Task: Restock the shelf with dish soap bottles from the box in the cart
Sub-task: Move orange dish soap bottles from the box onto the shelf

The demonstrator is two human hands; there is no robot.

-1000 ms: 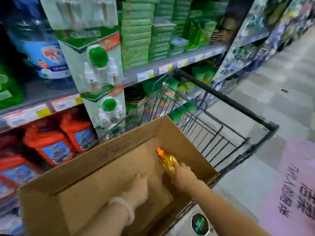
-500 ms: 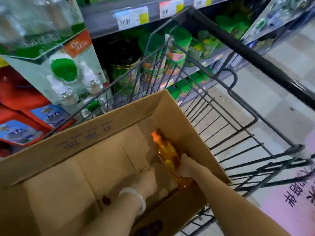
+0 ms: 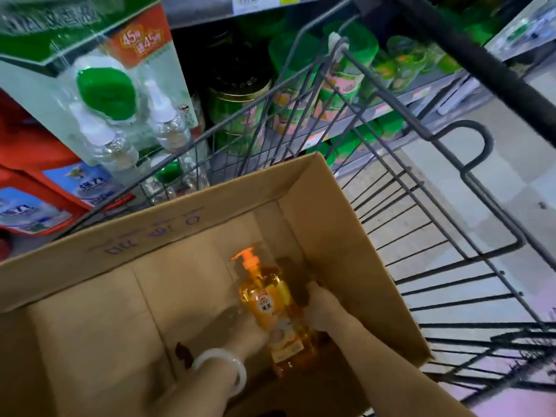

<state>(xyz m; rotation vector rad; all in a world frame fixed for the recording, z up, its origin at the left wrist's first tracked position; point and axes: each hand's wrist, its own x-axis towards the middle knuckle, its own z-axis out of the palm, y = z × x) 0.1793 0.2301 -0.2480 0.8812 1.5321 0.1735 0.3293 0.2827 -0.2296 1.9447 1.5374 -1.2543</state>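
Observation:
An orange dish soap bottle [image 3: 264,299] with an orange pump top lies tilted in the right part of the open cardboard box [image 3: 192,212], pump pointing away from me. The box sits in the wire shopping cart [image 3: 469,260]. My right hand [image 3: 319,308] grips the bottle's right side. My left hand [image 3: 246,329], with a white bangle on its wrist, is blurred and holds the bottle from the left and below, its fingers partly hidden. The rest of the box floor shows bare cardboard.
Store shelves [image 3: 355,124] stand just beyond the cart, with green-capped containers [image 3: 346,73], a hanging green-and-white refill pack [image 3: 114,94] and red detergent pouches [image 3: 39,188]. The cart's black handle bar [image 3: 481,64] crosses the upper right. Tiled aisle floor [image 3: 469,182] lies to the right.
My view has dropped closer into the box. My left hand has moved right onto the bottle, and both hands now hold it, raised slightly off the box floor.

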